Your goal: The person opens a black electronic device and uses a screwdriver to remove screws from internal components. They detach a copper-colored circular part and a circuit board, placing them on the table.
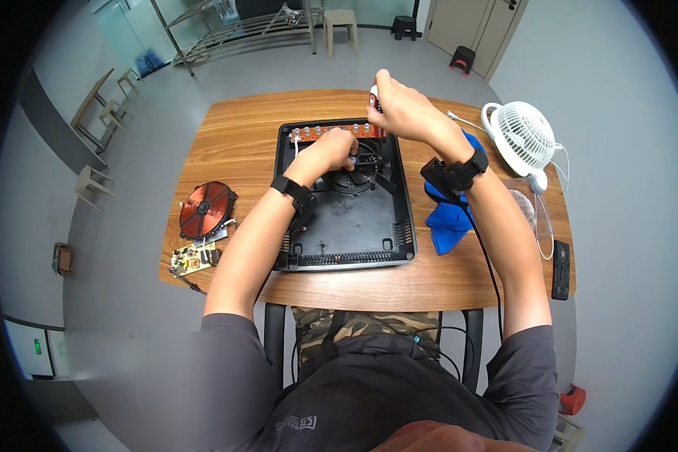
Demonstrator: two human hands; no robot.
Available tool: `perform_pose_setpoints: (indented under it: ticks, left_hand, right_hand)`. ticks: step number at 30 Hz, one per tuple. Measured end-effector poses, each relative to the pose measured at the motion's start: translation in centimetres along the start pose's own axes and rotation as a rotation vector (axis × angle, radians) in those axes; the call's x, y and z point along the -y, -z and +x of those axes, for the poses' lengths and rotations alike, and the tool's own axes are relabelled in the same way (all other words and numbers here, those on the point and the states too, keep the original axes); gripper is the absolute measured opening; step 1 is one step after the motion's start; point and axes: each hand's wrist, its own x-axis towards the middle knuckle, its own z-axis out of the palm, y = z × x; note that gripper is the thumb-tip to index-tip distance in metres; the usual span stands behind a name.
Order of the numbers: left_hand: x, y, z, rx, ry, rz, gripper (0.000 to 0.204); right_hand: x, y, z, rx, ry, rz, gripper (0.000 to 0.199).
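Observation:
A black plastic induction cooker housing [344,230] lies open side up on the wooden table in front of me. Along its far edge runs an orange-red circuit board strip [300,137] with several round silvery parts. Below that strip sits a black fan [346,181], partly covered by my left hand. My left hand [330,153] is closed over the fan and the strip, its fingertips pinched; what they hold, if anything, is hidden. Above the housing's far right corner, my right hand [403,109] grips a screwdriver [374,99] by its red and white handle, shaft downward.
Left of the housing lie a copper coil disc [206,210] and a yellowish circuit board [193,258]. To the right are a blue cloth [450,228], a white fan [521,135] with its cord, and a black oblong object [560,270] near the table's right edge.

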Motion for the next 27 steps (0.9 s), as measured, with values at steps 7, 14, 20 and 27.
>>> perform_pose_setpoints:
  ticks: [7, 14, 20, 27]
  left_hand:
    - [-0.9, 0.7, -0.3, 0.013, 0.01, 0.0, 0.039]
    - [-0.2, 0.1, 0.1, 0.011, 0.014, -0.027, 0.039]
    - [-0.4, 0.3, 0.1, 0.027, 0.028, -0.008, 0.036]
    - [0.6, -0.6, 0.6, -0.033, -0.026, 0.036, 0.038]
  right_hand:
    - [0.8, 2.0, -0.7, -0.036, -0.105, -0.226, 0.039]
    - [0.2, 2.8, -0.4, -0.005, -0.125, -0.308, 0.041]
    - [0.4, 3.3, -1.1, 0.059, -0.014, -0.255, 0.031]
    - [0.5, 2.0, -0.4, -0.013, -0.04, -0.045, 0.032]
